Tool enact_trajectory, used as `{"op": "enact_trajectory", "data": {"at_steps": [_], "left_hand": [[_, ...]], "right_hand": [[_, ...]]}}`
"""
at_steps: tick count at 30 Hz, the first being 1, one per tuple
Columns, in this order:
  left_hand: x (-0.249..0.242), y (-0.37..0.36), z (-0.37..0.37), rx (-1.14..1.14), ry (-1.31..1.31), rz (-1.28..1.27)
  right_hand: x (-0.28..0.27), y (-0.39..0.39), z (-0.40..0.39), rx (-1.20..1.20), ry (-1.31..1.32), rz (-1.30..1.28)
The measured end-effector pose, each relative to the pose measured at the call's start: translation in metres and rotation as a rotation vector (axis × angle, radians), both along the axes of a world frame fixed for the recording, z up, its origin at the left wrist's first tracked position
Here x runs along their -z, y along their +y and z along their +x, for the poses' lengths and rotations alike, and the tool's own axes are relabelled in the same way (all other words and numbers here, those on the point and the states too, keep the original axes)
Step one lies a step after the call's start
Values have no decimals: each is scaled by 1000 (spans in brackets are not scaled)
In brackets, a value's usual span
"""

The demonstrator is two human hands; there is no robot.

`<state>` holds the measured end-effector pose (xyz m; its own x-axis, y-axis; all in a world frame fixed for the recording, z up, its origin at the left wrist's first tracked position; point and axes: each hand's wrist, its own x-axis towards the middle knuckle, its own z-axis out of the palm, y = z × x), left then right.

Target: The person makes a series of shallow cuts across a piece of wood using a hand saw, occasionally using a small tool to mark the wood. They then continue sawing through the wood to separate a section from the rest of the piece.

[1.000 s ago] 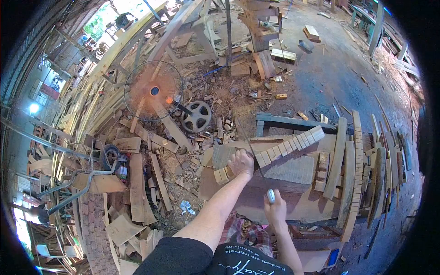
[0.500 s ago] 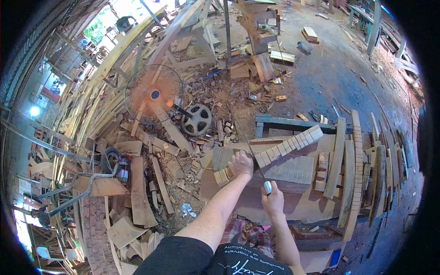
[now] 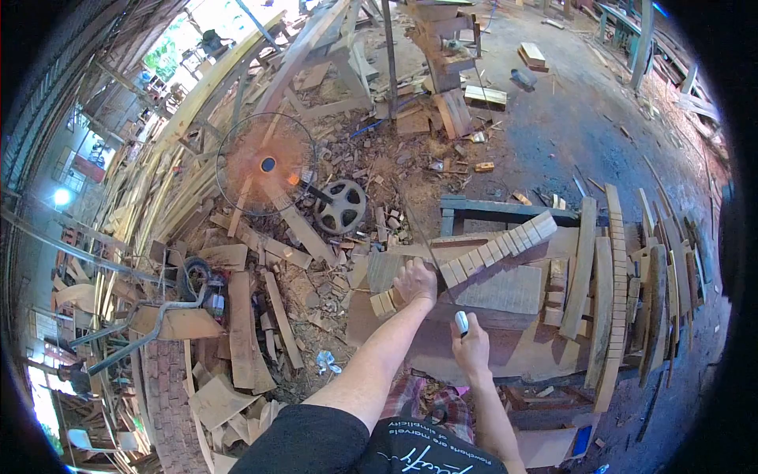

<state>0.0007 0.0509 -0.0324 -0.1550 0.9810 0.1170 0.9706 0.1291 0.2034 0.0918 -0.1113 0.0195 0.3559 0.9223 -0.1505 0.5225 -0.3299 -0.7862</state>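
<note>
A long wooden strip [image 3: 505, 246] scored with a row of crosswise cuts lies slantwise over a thick wooden block [image 3: 497, 294]. My left hand [image 3: 416, 284] is closed over the strip near its lower left end, pressing it against the block. In my right hand [image 3: 472, 347] is a handsaw [image 3: 433, 257], gripped by its pale handle. The narrow blade crosses the strip just right of my left hand and points away from me. Part of the strip is hidden beneath my left fingers.
More curved boards [image 3: 582, 268] and a notched strip [image 3: 614, 300] lean at the right. A spoked metal wheel [image 3: 341, 207] and a round wire-rimmed fan-like disc [image 3: 266, 163] stand ahead on the left. Offcuts and sawdust cover the ground; a wheelbarrow [image 3: 170, 322] is at the left.
The view has shifted very slightly. My left hand stays on the strip, and the saw in my right hand is at nearly the same place across it.
</note>
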Motion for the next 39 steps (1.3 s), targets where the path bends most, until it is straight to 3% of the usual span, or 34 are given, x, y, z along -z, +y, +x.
{"op": "enact_trajectory", "data": {"at_steps": [5, 10, 16, 23, 30, 34, 39], "left_hand": [[-16, 0, 1, -5, -20, -85], [-1, 1, -1, -11, -30, 5], [-4, 4, 1, -27, -45, -18], [2, 2, -1, -24, -20, 44], [-9, 3, 0, -31, -26, -77], [-9, 1, 2, -30, -30, -24], [0, 3, 2, -40, -31, -24]], "right_hand": [[-17, -55, 8, 10, 33, 30], [-11, 12, 0, 23, -17, 18], [-29, -41, 9, 2, 16, 7], [-5, 8, 6, -16, 21, 22], [-22, -43, 8, -4, 18, -54], [-1, 0, 1, -4, -53, 31], [-15, -15, 5, 9, 6, 57]]}}
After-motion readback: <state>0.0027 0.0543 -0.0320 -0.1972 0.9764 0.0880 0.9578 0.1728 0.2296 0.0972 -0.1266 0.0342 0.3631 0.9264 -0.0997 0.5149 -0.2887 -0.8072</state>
